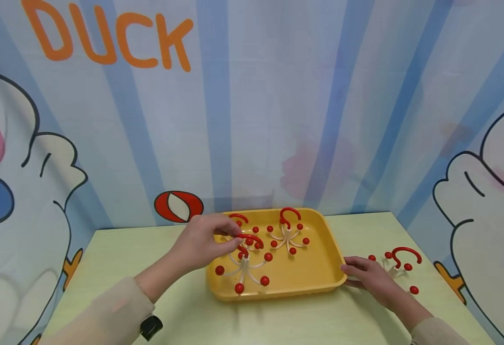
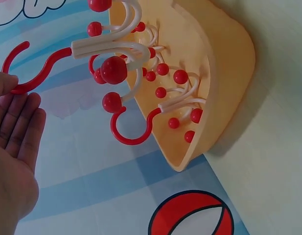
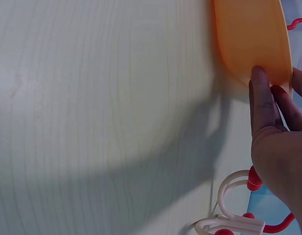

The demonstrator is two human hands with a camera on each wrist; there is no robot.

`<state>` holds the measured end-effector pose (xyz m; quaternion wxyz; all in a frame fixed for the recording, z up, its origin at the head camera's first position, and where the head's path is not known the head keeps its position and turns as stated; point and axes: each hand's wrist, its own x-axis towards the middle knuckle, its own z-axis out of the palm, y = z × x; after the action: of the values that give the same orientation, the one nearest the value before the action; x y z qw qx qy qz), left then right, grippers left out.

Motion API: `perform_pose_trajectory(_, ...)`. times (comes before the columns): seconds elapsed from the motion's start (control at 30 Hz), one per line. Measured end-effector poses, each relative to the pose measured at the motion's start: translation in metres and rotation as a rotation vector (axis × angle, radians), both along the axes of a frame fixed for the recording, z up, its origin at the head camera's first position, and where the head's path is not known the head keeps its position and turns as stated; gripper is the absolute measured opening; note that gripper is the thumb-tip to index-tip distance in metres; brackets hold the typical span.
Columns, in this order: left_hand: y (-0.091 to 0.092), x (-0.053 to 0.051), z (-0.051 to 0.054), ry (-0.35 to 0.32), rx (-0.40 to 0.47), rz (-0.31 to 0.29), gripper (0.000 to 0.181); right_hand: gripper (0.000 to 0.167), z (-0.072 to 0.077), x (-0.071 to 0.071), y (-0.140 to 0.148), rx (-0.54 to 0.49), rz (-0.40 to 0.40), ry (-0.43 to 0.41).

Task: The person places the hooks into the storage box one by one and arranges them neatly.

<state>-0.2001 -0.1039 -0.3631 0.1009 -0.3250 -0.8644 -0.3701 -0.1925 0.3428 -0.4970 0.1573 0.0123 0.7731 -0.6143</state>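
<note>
In the head view my left hand (image 1: 198, 242) pinches the red hook of a hook hanger (image 1: 245, 264) with white curved arms tipped by red balls. This hanger hangs over the left part of a yellow tray (image 1: 308, 275); the left wrist view shows its white stem (image 2: 84, 48) clear of the tray. Two more such hangers are in the tray, one at the back (image 1: 287, 235) and one partly hidden behind the held hanger. My right hand (image 1: 370, 278) grips the tray's right end; the right wrist view shows fingers (image 3: 262, 100) against its outer wall and the thumb at the rim.
Another hook hanger (image 1: 394, 270) stands on the pale table right of the tray, partly hidden by my right hand. A printed curtain (image 1: 256, 120) rises directly behind the table and along both sides.
</note>
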Motion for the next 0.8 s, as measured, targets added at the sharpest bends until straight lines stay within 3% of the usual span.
perform_pose_trajectory(0.53, 0.011, -0.024, -0.027, -0.091, -0.033, 0.025, 0.008, 0.061, -0.001, 0.000, 0.003, -0.016, 0.018, -0.008)
perform_pose_trajectory(0.8, 0.015, -0.029, -0.040, -0.146, -0.063, 0.058, 0.008, 0.061, -0.001, -0.001, 0.003, -0.026, 0.014, -0.020)
